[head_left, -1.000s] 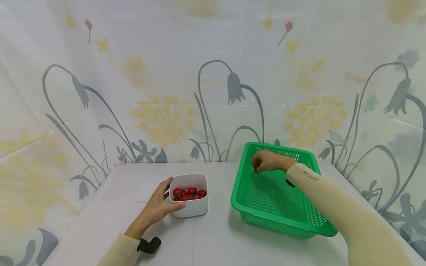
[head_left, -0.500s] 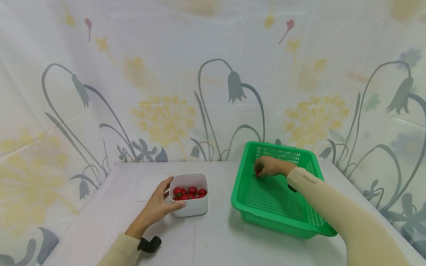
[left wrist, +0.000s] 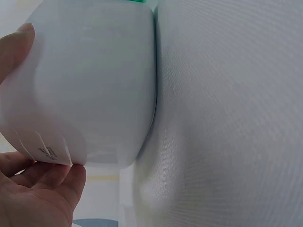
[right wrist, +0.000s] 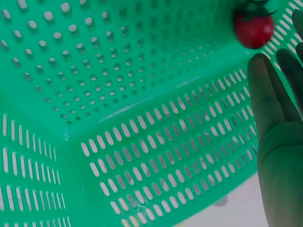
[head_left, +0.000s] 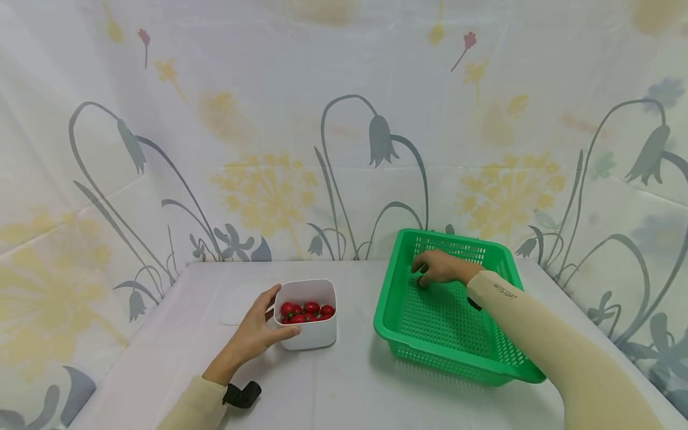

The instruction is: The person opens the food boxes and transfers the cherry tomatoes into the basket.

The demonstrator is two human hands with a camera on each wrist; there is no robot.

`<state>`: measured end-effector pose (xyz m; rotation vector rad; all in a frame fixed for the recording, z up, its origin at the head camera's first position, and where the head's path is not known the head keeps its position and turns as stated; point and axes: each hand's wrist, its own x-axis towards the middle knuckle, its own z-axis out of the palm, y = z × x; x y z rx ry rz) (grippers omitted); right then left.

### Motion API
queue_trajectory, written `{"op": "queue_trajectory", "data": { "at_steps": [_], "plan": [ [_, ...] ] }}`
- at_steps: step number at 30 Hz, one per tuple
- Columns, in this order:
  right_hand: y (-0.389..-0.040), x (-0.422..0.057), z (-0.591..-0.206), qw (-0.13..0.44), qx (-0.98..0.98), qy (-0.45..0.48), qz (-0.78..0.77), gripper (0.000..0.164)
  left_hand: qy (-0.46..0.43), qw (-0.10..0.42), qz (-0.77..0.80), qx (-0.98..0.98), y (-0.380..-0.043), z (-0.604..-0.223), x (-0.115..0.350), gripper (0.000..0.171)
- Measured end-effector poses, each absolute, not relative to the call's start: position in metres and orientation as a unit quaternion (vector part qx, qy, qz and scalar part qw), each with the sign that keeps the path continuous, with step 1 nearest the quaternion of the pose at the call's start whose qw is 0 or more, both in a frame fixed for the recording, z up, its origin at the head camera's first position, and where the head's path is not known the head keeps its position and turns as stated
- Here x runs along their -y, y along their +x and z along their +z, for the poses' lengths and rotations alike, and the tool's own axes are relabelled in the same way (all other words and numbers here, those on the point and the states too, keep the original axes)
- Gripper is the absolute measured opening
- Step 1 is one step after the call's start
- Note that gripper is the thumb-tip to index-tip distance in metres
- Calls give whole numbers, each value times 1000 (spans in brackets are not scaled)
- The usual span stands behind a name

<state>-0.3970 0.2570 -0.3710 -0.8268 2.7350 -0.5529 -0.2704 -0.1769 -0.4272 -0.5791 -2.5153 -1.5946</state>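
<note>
A white square plastic container (head_left: 310, 335) stands on the table, holding several red cherry tomatoes (head_left: 312, 307). My left hand (head_left: 257, 329) grips its left side, thumb at the front wall and fingers at the back; the left wrist view shows the fingers (left wrist: 71, 182) against the container. Inside the green perforated basket (head_left: 388, 334), my right hand (head_left: 439, 267) reaches toward the far left part of the floor. In the right wrist view, a single cherry tomato (right wrist: 254, 29) with its green stem lies just beyond the straight thumb and fingers, slightly blurred. From the head view the hand hides it.
The basket stands to the right of the container on a white-covered table (head_left: 344, 382). A pale curtain (head_left: 344, 60) with flower prints hangs right behind the table. A black strap mount (head_left: 243, 395) sits on the left wrist.
The cherry tomato showing at my right fingers earlier is now hidden behind them in the head view. That hand has moved slightly lower and to the right. My left hand has stayed put.
</note>
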Motion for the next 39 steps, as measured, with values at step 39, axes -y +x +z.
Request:
{"op": "queue_trajectory", "data": {
  "at_steps": [39],
  "plan": [
    [-364, -128, -281, 64, -900, -390, -182, 32, -181, 45, -519, 834, -271, -428, 178, 101]
  ]
}}
